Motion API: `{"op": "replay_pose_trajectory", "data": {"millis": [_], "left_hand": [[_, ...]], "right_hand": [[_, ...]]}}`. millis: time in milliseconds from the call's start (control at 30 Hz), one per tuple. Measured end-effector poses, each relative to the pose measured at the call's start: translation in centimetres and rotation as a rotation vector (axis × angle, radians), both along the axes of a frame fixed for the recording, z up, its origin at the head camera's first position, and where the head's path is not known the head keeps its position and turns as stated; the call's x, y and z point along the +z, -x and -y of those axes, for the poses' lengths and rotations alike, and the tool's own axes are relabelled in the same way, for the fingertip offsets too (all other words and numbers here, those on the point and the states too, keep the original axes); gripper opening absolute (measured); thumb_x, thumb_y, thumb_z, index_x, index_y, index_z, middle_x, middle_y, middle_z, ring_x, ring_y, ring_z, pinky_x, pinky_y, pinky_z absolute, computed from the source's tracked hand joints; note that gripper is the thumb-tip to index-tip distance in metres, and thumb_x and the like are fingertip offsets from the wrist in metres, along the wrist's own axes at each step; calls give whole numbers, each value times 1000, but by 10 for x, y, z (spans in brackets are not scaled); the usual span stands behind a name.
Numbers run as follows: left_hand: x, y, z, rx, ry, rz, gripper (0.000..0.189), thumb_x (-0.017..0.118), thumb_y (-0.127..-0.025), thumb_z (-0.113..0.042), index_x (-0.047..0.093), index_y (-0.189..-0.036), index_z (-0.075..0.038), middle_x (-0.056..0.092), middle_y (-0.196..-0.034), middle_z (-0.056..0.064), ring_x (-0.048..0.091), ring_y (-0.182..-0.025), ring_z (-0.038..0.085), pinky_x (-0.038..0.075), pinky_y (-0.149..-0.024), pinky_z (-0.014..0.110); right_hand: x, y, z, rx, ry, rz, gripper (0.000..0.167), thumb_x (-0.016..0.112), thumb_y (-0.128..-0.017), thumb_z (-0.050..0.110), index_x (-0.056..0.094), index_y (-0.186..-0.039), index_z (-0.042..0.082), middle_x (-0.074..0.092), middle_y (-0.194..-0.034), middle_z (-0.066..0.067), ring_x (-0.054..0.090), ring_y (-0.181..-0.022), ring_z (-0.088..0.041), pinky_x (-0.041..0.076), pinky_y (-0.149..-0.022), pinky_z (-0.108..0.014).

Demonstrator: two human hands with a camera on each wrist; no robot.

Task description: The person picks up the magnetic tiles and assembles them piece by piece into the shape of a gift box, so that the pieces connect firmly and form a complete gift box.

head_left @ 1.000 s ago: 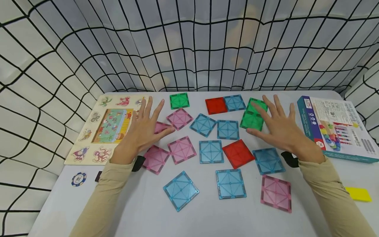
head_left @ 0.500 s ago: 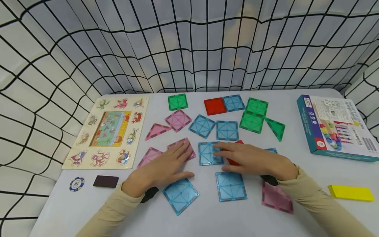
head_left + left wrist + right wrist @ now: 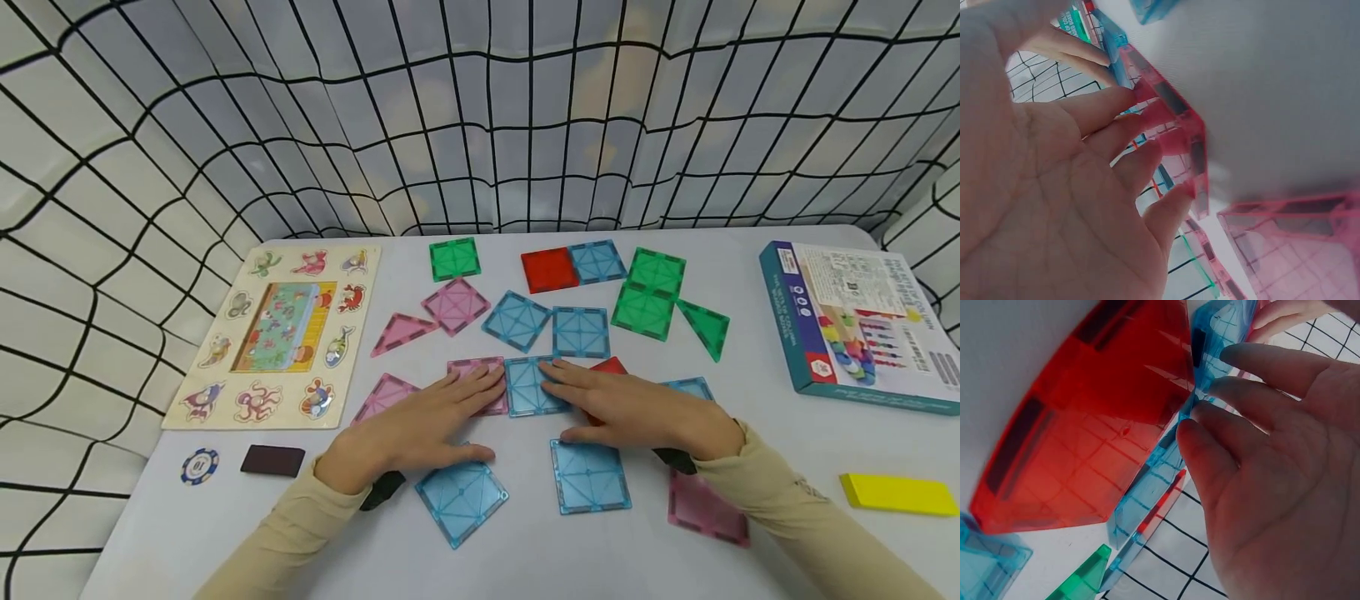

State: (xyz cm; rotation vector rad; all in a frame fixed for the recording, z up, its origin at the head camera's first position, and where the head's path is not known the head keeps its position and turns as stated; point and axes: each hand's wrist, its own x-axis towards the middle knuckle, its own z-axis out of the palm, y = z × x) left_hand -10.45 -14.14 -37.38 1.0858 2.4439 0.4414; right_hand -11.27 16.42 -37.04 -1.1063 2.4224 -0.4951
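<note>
My left hand [image 3: 423, 421] lies with fingers extended, its fingertips pressing on a pink square magnetic tile [image 3: 492, 405]. In the left wrist view the fingertips show against that pink tile [image 3: 1175, 147]. Beside it, edge to edge, sits a light blue square tile [image 3: 527, 396]. The fingertips of my right hand [image 3: 637, 408] touch this blue tile's right side. Under the right hand a red tile [image 3: 612, 365] is partly covered; it fills much of the right wrist view as a red tile [image 3: 1097, 425]. Another blue tile [image 3: 591, 479] lies just below the right hand.
More tiles lie around, including a green triangle [image 3: 707, 327] and a pink triangle [image 3: 401, 332]. A picture puzzle board [image 3: 217, 304] is at left, with a poker chip [image 3: 199, 467] and dark block [image 3: 272, 460]. A box [image 3: 862, 325] and yellow block [image 3: 898, 494] are at right.
Both hands have come down and inward from spread above the table onto the middle tiles. The tilted pink tile has turned straight and now meets the blue tile's left edge.
</note>
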Motion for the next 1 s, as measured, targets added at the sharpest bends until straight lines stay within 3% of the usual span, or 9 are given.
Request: {"op": "replay_pose_trajectory", "data": {"millis": [233,367,500,667,800,900,1000], "left_hand": [[2,-13,7,-1,21,12,124,84,-76,-67,24,-166,-4,12,-175,14,11,-160,35,23,-125,55],[3,-19,11,-18,17,18,134,93,-67,-61,24,-165,-2,12,-174,17,10,-160,38,22,-125,56],[1,-21,10,-40,12,0,137,95,-65,-59,22,-165,0,13,-174,19,10,-160,38,18,-126,55],[0,-21,9,-45,12,-42,132,94,-67,-56,26,-163,2,17,-172,20,14,-160,38,18,-127,53],[0,-23,6,-39,20,-64,120,89,-74,-52,30,-162,4,22,-170,23,17,-158,41,21,-126,56],[-1,-24,1,-10,53,-90,107,83,-83,-51,33,-160,3,27,-168,23,22,-157,42,26,-124,57],[-1,-24,-6,2,102,-170,91,76,-92,-48,40,-157,2,34,-165,23,30,-154,40,32,-121,56]], "right_hand": [[-1,-13,-2,53,-31,0,113,81,-81,64,31,-164,4,19,-173,-14,17,-158,-39,35,-118,-59],[0,-21,-5,79,-43,-64,120,85,-75,65,31,-164,4,19,-173,-16,17,-158,-41,37,-117,-61],[-2,-26,-1,68,-69,-124,120,83,-76,68,32,-163,3,20,-172,-16,14,-159,-41,33,-120,-60],[-7,-30,8,45,-97,-162,118,79,-79,69,32,-162,0,22,-172,-18,11,-159,-43,24,-124,-60],[-12,-34,16,40,-143,-241,116,75,-81,72,34,-161,-1,25,-170,-21,15,-157,-46,21,-125,-62],[-13,-38,22,40,-179,-328,112,73,-83,72,38,-159,-3,30,-167,-24,22,-155,-48,23,-124,-62],[-12,-40,30,38,-228,-398,106,71,-86,70,42,-156,-3,37,-163,-24,30,-152,-46,29,-122,-60]]}}
